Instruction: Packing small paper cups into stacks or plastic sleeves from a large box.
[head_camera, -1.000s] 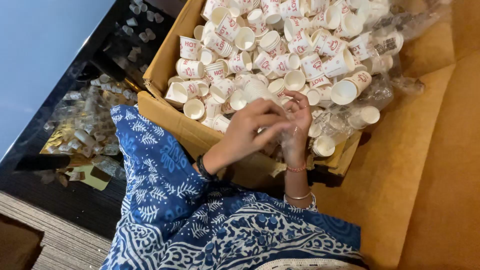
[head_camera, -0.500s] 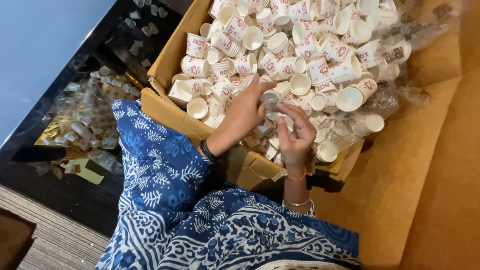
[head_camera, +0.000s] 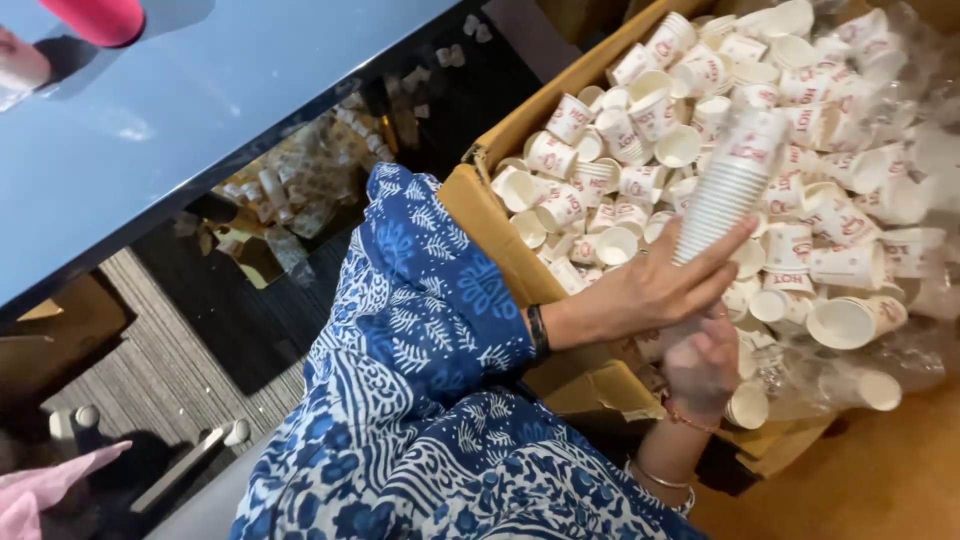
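White paper cups nested into 1 long stack (head_camera: 728, 190) lie across our hands, the long axis slanting from lower left up to upper right over the cardboard box (head_camera: 500, 245) of loose cups (head_camera: 640, 110). Our left hand (head_camera: 655, 290) wraps the stack's lower half from the near side, fingers spread along it; our right hand (head_camera: 703, 360) cups the bottom end from below, nearer to us

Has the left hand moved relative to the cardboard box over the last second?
Yes. The left hand was down among the loose cups by the near wall of the cardboard box; it has lifted and now steadies a tall stack of cups above the pile.
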